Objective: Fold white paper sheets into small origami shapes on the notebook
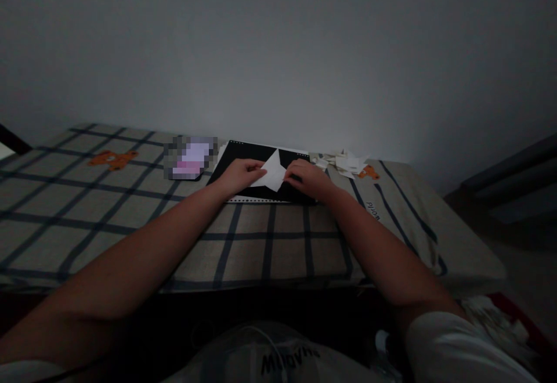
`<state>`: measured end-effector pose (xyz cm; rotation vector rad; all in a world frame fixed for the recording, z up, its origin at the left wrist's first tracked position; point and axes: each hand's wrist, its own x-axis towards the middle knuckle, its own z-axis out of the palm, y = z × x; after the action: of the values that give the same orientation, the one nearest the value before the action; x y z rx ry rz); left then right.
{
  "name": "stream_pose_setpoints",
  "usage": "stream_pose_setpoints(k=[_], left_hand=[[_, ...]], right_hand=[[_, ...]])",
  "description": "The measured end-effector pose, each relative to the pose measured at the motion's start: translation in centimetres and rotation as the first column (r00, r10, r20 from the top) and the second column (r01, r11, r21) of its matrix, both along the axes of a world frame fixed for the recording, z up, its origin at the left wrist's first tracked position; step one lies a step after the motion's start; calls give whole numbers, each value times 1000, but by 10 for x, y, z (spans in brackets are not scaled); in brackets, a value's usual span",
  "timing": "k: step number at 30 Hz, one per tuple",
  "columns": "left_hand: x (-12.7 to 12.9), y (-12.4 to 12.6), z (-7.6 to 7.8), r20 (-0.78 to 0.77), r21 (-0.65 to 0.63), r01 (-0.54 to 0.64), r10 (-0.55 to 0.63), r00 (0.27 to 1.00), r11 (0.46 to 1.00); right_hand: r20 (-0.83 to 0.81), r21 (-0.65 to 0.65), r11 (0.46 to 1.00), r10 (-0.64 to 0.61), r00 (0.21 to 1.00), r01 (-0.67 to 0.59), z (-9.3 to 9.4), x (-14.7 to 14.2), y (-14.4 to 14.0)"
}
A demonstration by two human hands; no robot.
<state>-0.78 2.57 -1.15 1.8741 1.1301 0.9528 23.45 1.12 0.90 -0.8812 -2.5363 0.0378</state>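
A folded white paper [274, 172] lies on a black folder [252, 156] on the checked bedcover. My left hand [241, 175] pinches the paper's left edge. My right hand [307, 178] presses its right edge with the fingertips. The paper is creased into a pointed shape, with one corner up toward the wall. Both forearms reach in from the bottom of the view.
A heap of white paper scraps [346, 162] lies right of the folder. A lit phone screen [191, 158] sits left of it. The checked cover [108, 209] carries orange bear prints [112, 159]. The bed edge drops off at right; a grey wall stands behind.
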Motion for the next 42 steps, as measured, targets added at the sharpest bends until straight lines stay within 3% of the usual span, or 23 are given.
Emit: stream_pose_setpoints(k=[7,11,18,24,32,42], left_hand=[[0,-1,3,-37,29,18,-17,999,999],[1,-2,5,-53,8,11,-10,999,1000],[0,-2,4,-9,-18,-6,6,1000,1000],[0,-2,3,-2,-28,52,-52,999,998],[4,-9,10,-62,0,76,-75,995,997],[5,-8,7,-110,61,121,-113,987,991]], right_hand=[[-34,-30,1000,-2,999,1,-2,1,0],[-69,42,998,-40,997,43,0,-1,-2],[87,198,980,-16,996,-2,-3,-4,-5],[115,263,964,-60,992,28,-2,-11,-7],[68,206,978,-14,998,-1,-8,-12,-4],[-180,62,990,-114,977,127,-10,-17,-1]])
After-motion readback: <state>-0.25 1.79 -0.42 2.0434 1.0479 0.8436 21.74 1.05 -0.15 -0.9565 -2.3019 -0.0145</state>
